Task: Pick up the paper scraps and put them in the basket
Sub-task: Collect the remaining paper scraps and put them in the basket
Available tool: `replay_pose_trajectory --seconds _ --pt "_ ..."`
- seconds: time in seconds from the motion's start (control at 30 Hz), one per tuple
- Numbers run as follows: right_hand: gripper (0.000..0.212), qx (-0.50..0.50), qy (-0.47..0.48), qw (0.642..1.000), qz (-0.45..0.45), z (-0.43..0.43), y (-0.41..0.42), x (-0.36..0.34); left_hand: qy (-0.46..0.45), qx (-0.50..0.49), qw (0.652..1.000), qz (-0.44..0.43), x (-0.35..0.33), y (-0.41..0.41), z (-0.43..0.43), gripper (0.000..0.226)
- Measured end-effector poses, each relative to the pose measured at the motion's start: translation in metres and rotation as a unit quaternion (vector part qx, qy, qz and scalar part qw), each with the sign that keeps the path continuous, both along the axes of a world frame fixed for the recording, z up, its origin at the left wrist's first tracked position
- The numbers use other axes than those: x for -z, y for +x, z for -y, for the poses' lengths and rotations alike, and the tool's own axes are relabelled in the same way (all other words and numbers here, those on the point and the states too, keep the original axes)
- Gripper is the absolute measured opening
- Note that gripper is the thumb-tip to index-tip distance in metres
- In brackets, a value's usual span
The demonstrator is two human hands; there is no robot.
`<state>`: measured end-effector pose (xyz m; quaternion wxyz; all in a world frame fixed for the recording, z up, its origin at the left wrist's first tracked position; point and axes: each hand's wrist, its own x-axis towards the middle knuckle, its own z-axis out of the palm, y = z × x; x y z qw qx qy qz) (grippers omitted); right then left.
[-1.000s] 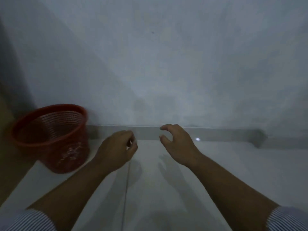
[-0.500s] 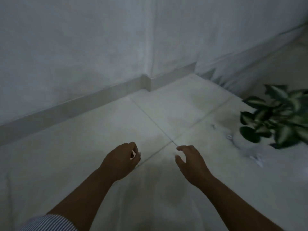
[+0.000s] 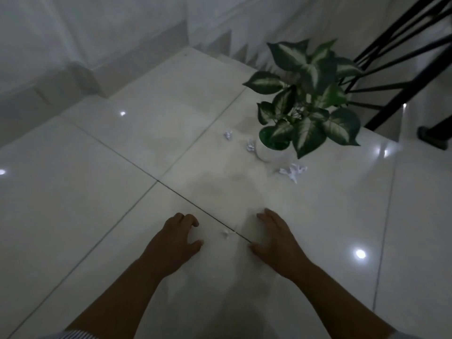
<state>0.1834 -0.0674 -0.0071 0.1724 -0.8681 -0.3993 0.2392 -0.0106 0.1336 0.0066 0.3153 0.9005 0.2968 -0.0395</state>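
A tiny white paper scrap (image 3: 226, 233) lies on the glossy floor tile between my two hands. My left hand (image 3: 176, 241) hovers just left of it, fingers curled and thumb apart, with nothing visible in it. My right hand (image 3: 276, 238) is just right of the scrap, palm down and fingers spread. Farther off, three crumpled scraps lie around a plant pot: one (image 3: 228, 135) to its left, one (image 3: 250, 145) against its side, and a larger one (image 3: 293, 171) in front of it. The basket is out of view.
A leafy green-and-white plant in a white pot (image 3: 270, 152) stands on the floor at upper right. Behind it black metal bars (image 3: 396, 77) slant down. A white wall with a skirting ledge (image 3: 102, 77) runs along the upper left.
The view has swung right, away from the red basket and onto the plant and scraps. The white bit pinched in my left fingers is gone from them; a small scrap lies between my hands.
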Motion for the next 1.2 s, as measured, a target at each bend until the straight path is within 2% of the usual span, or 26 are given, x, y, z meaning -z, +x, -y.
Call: replay_pose_trajectory --seconds 0.1,0.23,0.3,0.4,0.47,0.63,0.73,0.87,0.97,1.07,1.2 --pt "0.08 -0.002 0.033 0.999 0.004 0.003 -0.001 0.01 0.016 0.029 0.999 -0.002 0.006 0.018 0.012 0.05" --pt "0.061 0.066 0.086 0.994 0.006 -0.001 0.009 0.013 0.029 0.086 0.995 0.037 0.009 0.045 0.028 0.053" --pt "0.051 0.097 0.105 0.989 0.024 -0.004 0.018 0.011 0.038 0.11 0.992 0.041 0.01 0.057 0.032 0.045" --pt "0.044 0.129 0.123 0.982 0.058 -0.012 0.04 0.008 0.069 0.131 0.989 0.029 0.011 0.068 0.033 0.017" --pt "0.045 0.133 0.12 0.98 0.086 -0.022 0.059 0.006 0.082 0.137 0.987 0.035 0.014 0.07 0.034 0.015" --pt "0.065 0.172 0.08 0.967 0.172 -0.049 0.113 0.002 -0.03 0.021 0.992 0.123 0.02 0.074 0.027 0.016" --pt "0.074 0.182 0.017 0.972 0.146 -0.063 0.143 0.009 -0.045 -0.047 0.987 0.143 0.018 0.078 0.016 0.018" --pt "0.059 0.121 -0.022 0.987 0.107 -0.074 0.15 0.025 -0.069 -0.066 0.988 0.119 0.013 0.08 0.006 0.016" --pt "0.047 0.115 -0.001 0.979 0.17 -0.073 0.132 0.028 -0.113 -0.108 0.981 0.116 0.01 0.078 0.0 0.016" --pt "0.032 0.132 0.076 0.972 0.178 -0.071 0.119 0.026 -0.183 -0.193 0.956 0.124 0.006 0.081 -0.003 0.015" --pt "0.026 0.21 0.149 0.961 0.104 -0.077 0.109 0.025 -0.227 -0.259 0.929 0.133 0.003 0.083 -0.011 0.015"
